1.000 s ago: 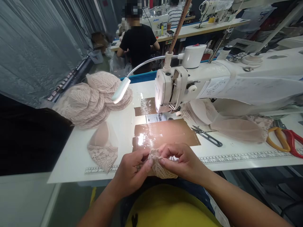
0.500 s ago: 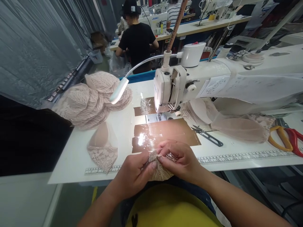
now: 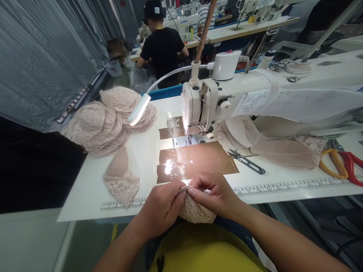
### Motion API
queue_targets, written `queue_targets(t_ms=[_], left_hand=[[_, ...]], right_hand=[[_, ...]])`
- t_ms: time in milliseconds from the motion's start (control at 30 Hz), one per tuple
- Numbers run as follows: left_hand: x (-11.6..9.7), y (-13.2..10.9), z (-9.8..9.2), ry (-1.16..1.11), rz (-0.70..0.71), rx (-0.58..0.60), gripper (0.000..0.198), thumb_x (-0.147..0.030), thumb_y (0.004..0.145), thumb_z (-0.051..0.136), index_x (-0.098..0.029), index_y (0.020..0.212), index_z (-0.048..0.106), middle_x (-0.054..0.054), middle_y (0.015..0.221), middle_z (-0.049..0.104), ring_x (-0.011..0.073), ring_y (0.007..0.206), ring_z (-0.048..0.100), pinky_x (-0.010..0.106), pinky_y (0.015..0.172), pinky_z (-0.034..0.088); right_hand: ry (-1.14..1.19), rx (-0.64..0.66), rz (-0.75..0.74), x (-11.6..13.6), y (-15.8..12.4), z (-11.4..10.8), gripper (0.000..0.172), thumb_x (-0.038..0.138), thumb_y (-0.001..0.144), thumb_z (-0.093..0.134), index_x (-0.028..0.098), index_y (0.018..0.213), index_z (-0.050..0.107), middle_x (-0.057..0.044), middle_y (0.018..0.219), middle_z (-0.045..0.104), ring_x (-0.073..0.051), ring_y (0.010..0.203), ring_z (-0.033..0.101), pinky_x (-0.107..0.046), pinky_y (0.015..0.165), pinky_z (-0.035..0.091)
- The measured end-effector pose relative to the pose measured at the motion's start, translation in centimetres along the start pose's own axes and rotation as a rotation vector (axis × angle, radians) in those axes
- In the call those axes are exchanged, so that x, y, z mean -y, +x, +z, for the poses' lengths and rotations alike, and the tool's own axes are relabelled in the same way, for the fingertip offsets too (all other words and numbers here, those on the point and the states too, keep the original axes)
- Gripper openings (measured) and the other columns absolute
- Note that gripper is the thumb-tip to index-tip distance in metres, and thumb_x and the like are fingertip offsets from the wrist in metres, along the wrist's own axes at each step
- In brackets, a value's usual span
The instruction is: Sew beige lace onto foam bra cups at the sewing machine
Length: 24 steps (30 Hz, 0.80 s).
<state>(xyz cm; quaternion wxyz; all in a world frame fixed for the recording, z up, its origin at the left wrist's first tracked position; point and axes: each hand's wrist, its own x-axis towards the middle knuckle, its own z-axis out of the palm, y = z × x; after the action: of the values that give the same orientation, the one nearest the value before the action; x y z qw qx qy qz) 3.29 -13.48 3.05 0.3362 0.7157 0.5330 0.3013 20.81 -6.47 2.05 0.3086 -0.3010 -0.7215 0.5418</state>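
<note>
Between my two hands, at the front edge of the table, is a beige lace bra cup (image 3: 198, 210). My left hand (image 3: 161, 206) pinches its upper edge between thumb and forefinger. Close beside it, my right hand (image 3: 215, 194) pinches the same edge, and the lace hangs below the fingers. My fingers hide part of the cup. A sewing machine (image 3: 197, 107) stands beyond my hands, its needle area lit. To the left lies a single bra cup with lace (image 3: 121, 177), flat on the white table (image 3: 87, 189).
A pile of lace cups (image 3: 99, 124) sits at the back left under a bendable lamp (image 3: 138, 109). Thread snips (image 3: 246, 162), sewn bra pieces (image 3: 286, 153) and red-and-orange-handled scissors (image 3: 340, 166) lie to the right. A printed ruler (image 3: 283, 186) runs along the front edge. A co-worker (image 3: 161, 45) sits beyond.
The fingertips of both hands have drawn together along the lace edge. More of the cup now hangs below them, its rounded side showing. The view has shifted slightly.
</note>
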Motion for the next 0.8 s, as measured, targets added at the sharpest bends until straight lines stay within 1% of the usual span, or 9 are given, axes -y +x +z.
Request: queue_targets(t_ms=[100, 233, 367, 433, 467, 533, 600, 667, 800], left_hand=[[0.0, 0.0, 0.2, -0.028, 0.005, 0.016, 0.023, -0.022, 0.093, 0.039, -0.019, 0.071, 0.04, -0.002, 0.065, 0.042, 0.0106, 0.058, 0.037, 0.025, 0.056, 0.028], [-0.1, 0.0, 0.3, -0.098, -0.012, 0.004, 0.025, -0.024, 0.094, 0.038, -0.018, 0.07, 0.04, -0.002, 0.065, 0.042, 0.0106, 0.058, 0.037, 0.025, 0.056, 0.029], [0.1, 0.1, 0.7, -0.121, -0.078, -0.071, 0.032, -0.028, 0.096, 0.036, -0.019, 0.065, 0.034, -0.003, 0.061, 0.036, 0.0098, 0.056, 0.034, 0.025, 0.054, 0.027], [0.2, 0.2, 0.9, -0.122, -0.092, -0.081, 0.033, -0.029, 0.096, 0.034, -0.019, 0.065, 0.034, -0.003, 0.062, 0.037, 0.0096, 0.056, 0.034, 0.026, 0.055, 0.027], [0.2, 0.3, 1.1, -0.125, -0.089, -0.076, 0.033, -0.029, 0.096, 0.034, -0.018, 0.065, 0.034, -0.003, 0.062, 0.037, 0.0096, 0.056, 0.035, 0.025, 0.055, 0.027], [0.3, 0.5, 1.2, -0.131, -0.084, -0.062, 0.033, -0.029, 0.096, 0.035, -0.018, 0.066, 0.035, -0.003, 0.062, 0.038, 0.0095, 0.056, 0.035, 0.025, 0.055, 0.027], [0.3, 0.6, 1.3, -0.152, -0.093, -0.046, 0.033, -0.03, 0.096, 0.034, -0.018, 0.065, 0.036, -0.003, 0.061, 0.038, 0.0094, 0.056, 0.035, 0.025, 0.055, 0.027], [0.3, 0.7, 1.1, -0.184, -0.091, -0.021, 0.031, -0.032, 0.096, 0.037, -0.017, 0.068, 0.04, -0.003, 0.063, 0.04, 0.0098, 0.058, 0.037, 0.024, 0.056, 0.029], [0.2, 0.6, 0.8, -0.233, -0.082, 0.013, 0.018, -0.033, 0.088, 0.052, -0.016, 0.088, 0.054, 0.001, 0.076, 0.051, 0.0122, 0.067, 0.044, 0.024, 0.061, 0.034]], right_hand=[[-0.021, 0.012, 0.001, -0.3, -0.1, -0.1, 0.021, 0.027, 0.08, 0.06, 0.017, 0.062, 0.054, 0.001, 0.056, 0.054, -0.01, 0.051, 0.046, -0.022, 0.047, 0.034], [0.033, 0.052, 0.033, -0.8, 0.1, -0.7, 0.024, 0.033, 0.085, 0.058, 0.017, 0.067, 0.056, 0.002, 0.058, 0.053, -0.01, 0.053, 0.046, -0.021, 0.049, 0.035], [0.159, 0.026, 0.016, -1.1, 0.2, -2.0, 0.023, 0.04, 0.084, 0.059, 0.018, 0.093, 0.062, -0.003, 0.082, 0.063, -0.013, 0.068, 0.056, -0.024, 0.06, 0.045], [0.143, 0.085, -0.043, -0.9, 0.2, -2.4, 0.033, 0.037, 0.078, 0.068, 0.019, 0.106, 0.062, -0.005, 0.093, 0.065, -0.015, 0.078, 0.058, -0.027, 0.07, 0.048], [0.098, 0.119, -0.071, -0.7, 0.2, -2.4, 0.035, 0.035, 0.076, 0.071, 0.019, 0.106, 0.062, -0.004, 0.094, 0.065, -0.015, 0.08, 0.058, -0.027, 0.073, 0.047], [-0.012, 0.164, -0.076, -0.3, 0.3, -2.3, 0.023, 0.029, 0.077, 0.069, 0.018, 0.097, 0.066, -0.003, 0.084, 0.065, -0.014, 0.075, 0.057, -0.025, 0.068, 0.045], [-0.073, 0.166, -0.039, 0.0, 0.3, -2.0, 0.012, 0.027, 0.083, 0.062, 0.016, 0.083, 0.066, 0.0, 0.07, 0.061, -0.011, 0.063, 0.053, -0.022, 0.058, 0.041], [-0.088, 0.136, -0.02, 0.2, 0.4, -1.8, 0.017, 0.027, 0.085, 0.057, 0.015, 0.075, 0.063, 0.001, 0.063, 0.057, -0.009, 0.056, 0.048, -0.021, 0.052, 0.036], [-0.069, 0.1, -0.017, 0.2, 0.6, -1.6, 0.018, 0.026, 0.085, 0.056, 0.015, 0.071, 0.059, 0.003, 0.06, 0.052, -0.008, 0.054, 0.043, -0.02, 0.05, 0.033]])
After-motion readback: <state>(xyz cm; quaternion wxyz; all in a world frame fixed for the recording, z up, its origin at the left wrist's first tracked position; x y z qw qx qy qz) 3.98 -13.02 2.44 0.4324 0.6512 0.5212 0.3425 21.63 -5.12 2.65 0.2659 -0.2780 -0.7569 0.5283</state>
